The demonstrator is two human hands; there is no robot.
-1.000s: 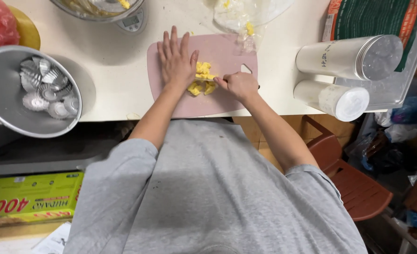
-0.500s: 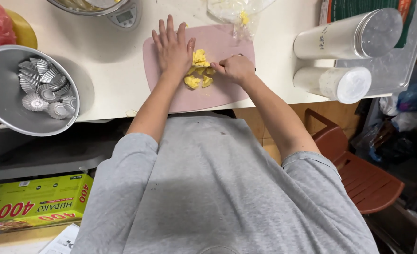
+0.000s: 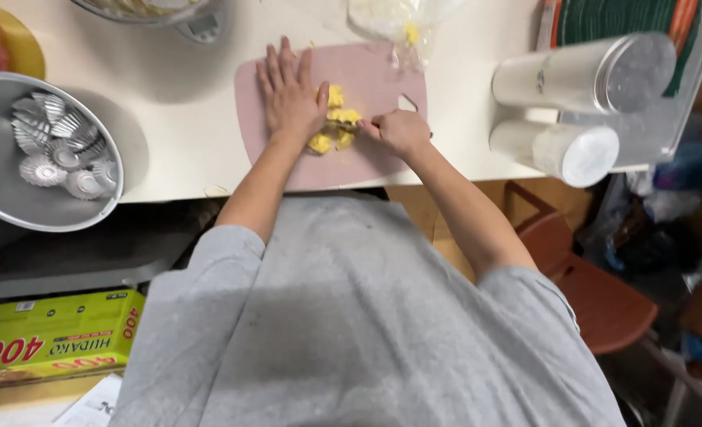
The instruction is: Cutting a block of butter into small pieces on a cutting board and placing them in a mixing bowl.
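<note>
Head view: upper centre of frame, the left hand lies flat, fingers spread and released, on the pink flat plastic cutting board, its thumb edge touching the yellow crumbly food pieces. The right hand is clenched just right of the pile, apparently around a small tool pointing left into it; the tool itself cannot be made out. Both hands flank the pile, the left hand touching it.

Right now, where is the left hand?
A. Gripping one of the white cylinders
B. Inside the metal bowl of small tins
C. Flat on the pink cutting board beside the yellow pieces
C: the left hand lies flat, fingers spread, on the pink cutting board next to the yellow pieces.
</note>
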